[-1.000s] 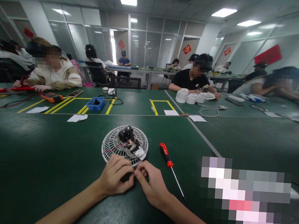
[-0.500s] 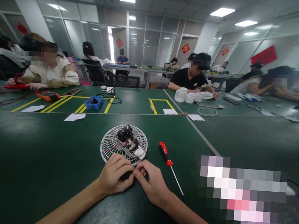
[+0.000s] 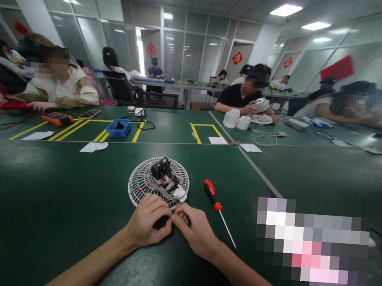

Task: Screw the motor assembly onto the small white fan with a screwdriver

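Observation:
A round white fan grille lies flat on the green table, with a small black motor and wired parts on top. My left hand and my right hand rest on the table just in front of the grille, fingertips meeting. Both are curled in a pinch around something small and dark that I cannot make out. A red-handled screwdriver lies to the right of the grille, apart from my right hand.
A blue bin, paper slips and yellow tape lines lie farther back. A person at the left sits by an orange meter. Another person across the table handles white fan parts. A blurred patch covers the near right.
My hands have stayed pinched together in front of the grille. The view has tilted slightly. The person across the table has lifted a white part.

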### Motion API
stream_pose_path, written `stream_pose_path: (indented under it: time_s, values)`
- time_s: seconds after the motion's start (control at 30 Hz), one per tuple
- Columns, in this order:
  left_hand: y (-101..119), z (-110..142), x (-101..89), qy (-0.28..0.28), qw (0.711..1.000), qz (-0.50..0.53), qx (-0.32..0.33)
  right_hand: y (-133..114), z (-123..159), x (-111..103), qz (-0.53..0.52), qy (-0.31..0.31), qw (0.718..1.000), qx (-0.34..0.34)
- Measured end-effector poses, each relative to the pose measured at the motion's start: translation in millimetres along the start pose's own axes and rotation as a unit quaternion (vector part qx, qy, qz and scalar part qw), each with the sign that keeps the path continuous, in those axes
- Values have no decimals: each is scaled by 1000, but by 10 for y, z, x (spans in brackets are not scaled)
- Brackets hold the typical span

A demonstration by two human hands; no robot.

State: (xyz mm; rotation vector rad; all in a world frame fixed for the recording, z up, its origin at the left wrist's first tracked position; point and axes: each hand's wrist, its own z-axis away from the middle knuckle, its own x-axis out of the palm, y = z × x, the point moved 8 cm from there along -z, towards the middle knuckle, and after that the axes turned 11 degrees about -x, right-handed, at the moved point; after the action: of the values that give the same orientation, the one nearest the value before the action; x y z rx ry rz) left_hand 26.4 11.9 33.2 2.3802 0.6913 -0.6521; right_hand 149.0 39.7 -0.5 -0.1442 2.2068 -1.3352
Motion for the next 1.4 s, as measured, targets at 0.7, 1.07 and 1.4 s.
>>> stream_pose_path:
  time_s: [0.7, 1.07, 1.4]
  values:
    - [-440, 80, -404, 218, 952, -95, -194, 105, -114, -331, 272, 113, 956, 13]
    - [-478, 76, -354, 194, 960, -6, -204, 175, -164, -218, 231, 75, 970, -9]
    - [-186, 42, -267, 154, 978, -1, -141, 96, -120, -254, 240, 96, 966, -12]
